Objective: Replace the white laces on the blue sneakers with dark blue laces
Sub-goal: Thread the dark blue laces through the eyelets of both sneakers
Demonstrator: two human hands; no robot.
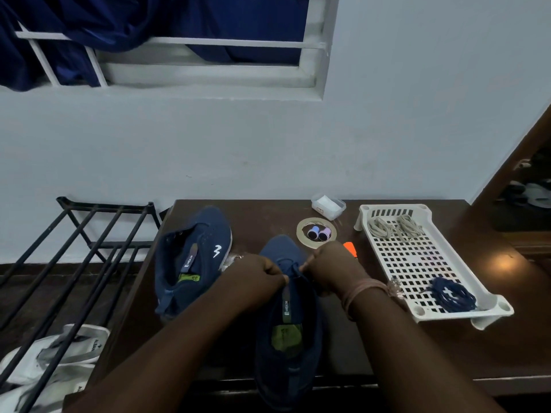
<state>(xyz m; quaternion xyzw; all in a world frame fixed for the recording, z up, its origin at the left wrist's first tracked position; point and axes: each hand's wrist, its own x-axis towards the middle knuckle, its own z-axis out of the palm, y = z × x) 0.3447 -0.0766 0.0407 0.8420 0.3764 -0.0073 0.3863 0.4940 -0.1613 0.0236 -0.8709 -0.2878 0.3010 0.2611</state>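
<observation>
Two blue sneakers stand on the brown table (387, 350). The near sneaker (287, 332) points away from me, and a dark blue lace (295, 268) runs through its front eyelets. My left hand (259, 274) pinches one end of that lace, and my right hand (331, 269) pinches the other end, both just above the shoe's tongue. The second sneaker (190, 257) lies to the left with no lace in sight. Two bundles of white laces (395, 226) lie at the far end of a white perforated tray (417, 263). A coiled dark blue lace (450, 295) lies at its near end.
A tape ring (316, 233) with two small spools inside sits behind my hands, next to a small plastic box (328, 205) and an orange object (350, 248). A black metal rack (74, 251) stands left of the table, with white shoes (50, 362) under it.
</observation>
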